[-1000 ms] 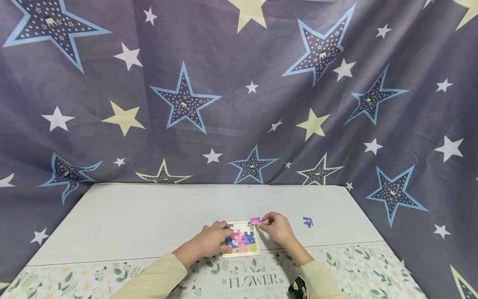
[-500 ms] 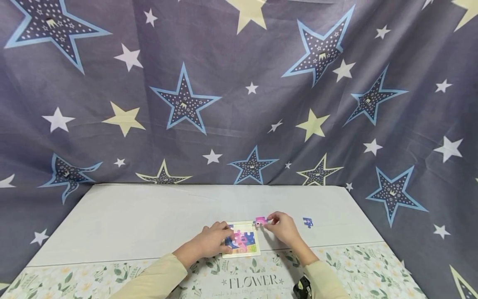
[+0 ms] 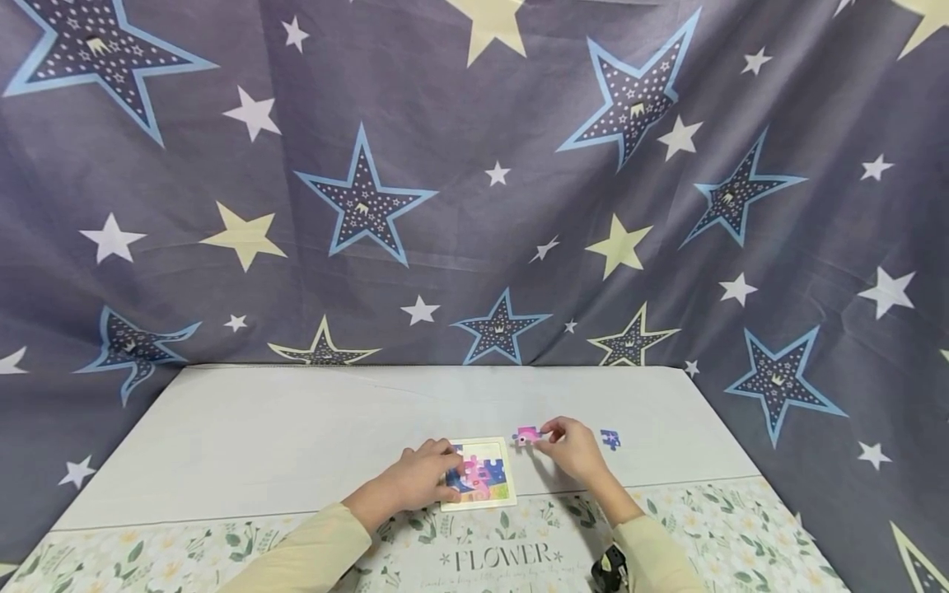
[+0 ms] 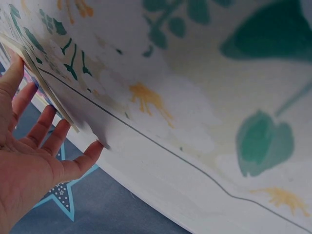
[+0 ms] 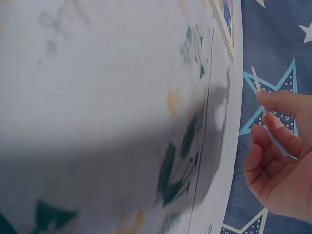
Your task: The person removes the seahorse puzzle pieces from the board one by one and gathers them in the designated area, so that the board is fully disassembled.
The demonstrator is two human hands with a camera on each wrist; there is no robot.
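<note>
On the white table lies a small jigsaw puzzle in a pale frame (image 3: 511, 497), its lower part filled with pink, blue and green pieces and its upper part showing bare backing. My left hand (image 3: 419, 476) holds the frame at its left side, covering that edge; the left wrist view shows the thumb on the frame (image 4: 36, 73) and fingers spread along it. Right of the frame, my right hand (image 3: 574, 449) pinches a pink and blue puzzle piece (image 3: 526, 435) between thumb and fingertips. That piece (image 5: 257, 80) appears edge-on in the right wrist view, raised off the table.
A loose blue puzzle piece (image 3: 611, 439) lies on the table just right of my right hand. A flower-print cloth (image 3: 415, 560) covers the table's near side. Behind the white tabletop (image 3: 311, 436) hangs a dark curtain (image 3: 460, 247) with stars.
My right hand has carried the pink and blue puzzle piece rightward, from over the frame's upper right corner to beside it. My left hand has stayed at the frame.
</note>
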